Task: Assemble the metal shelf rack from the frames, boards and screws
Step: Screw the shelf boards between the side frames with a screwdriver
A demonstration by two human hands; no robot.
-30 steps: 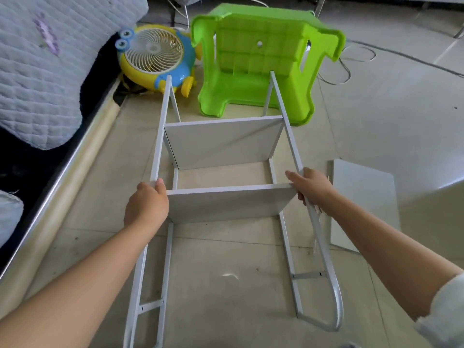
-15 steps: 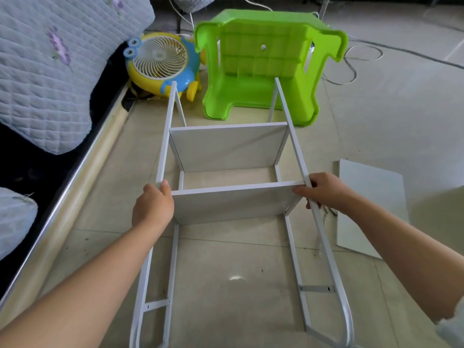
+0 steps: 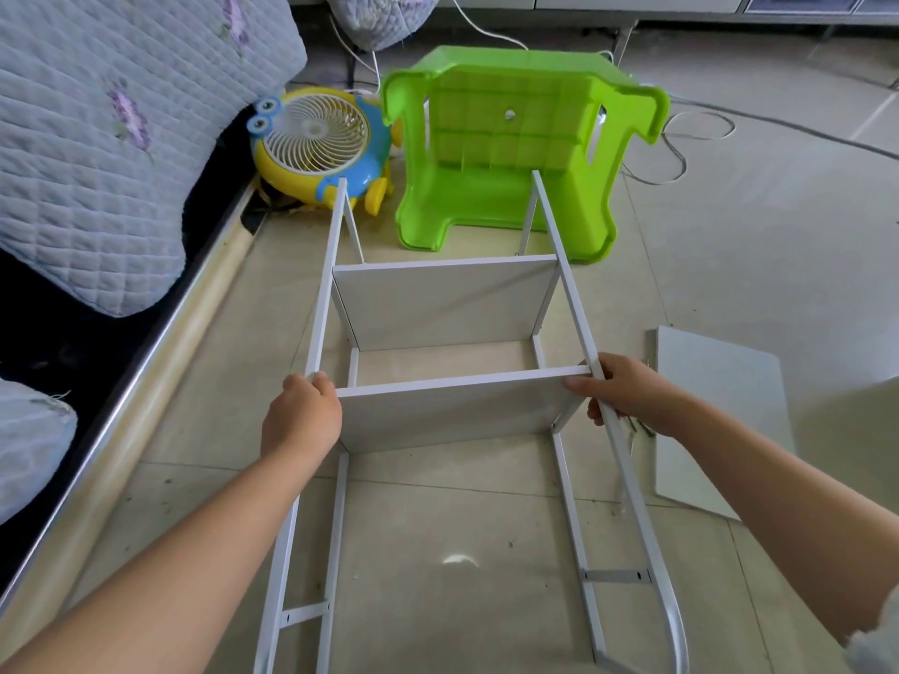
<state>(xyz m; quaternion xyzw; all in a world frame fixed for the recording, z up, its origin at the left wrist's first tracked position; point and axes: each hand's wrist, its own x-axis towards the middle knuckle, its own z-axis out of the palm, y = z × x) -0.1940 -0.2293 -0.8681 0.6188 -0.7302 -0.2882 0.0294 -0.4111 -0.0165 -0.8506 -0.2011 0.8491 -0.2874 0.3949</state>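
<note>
The white metal rack lies on its back on the tiled floor. Its left frame (image 3: 322, 304) and right frame (image 3: 569, 284) run away from me, joined by a far board (image 3: 445, 304) and a near board (image 3: 452, 413). My left hand (image 3: 301, 415) grips the left frame where the near board meets it. On the other side, my right hand (image 3: 622, 394) holds the right frame at the same board's end. A loose board (image 3: 720, 415) rests flat on the floor to the right. No screws can be made out.
An overturned green plastic stool (image 3: 511, 153) sits just past the rack's far end, beside a yellow and blue toy fan (image 3: 321, 143). A bed edge (image 3: 146, 362) with quilted covers runs along the left. Cables (image 3: 681, 153) trail on the floor at the back right.
The view has shifted so the rack sits a little lower and more to the right in the frame. Both hands keep their hold at the near board's ends.
</note>
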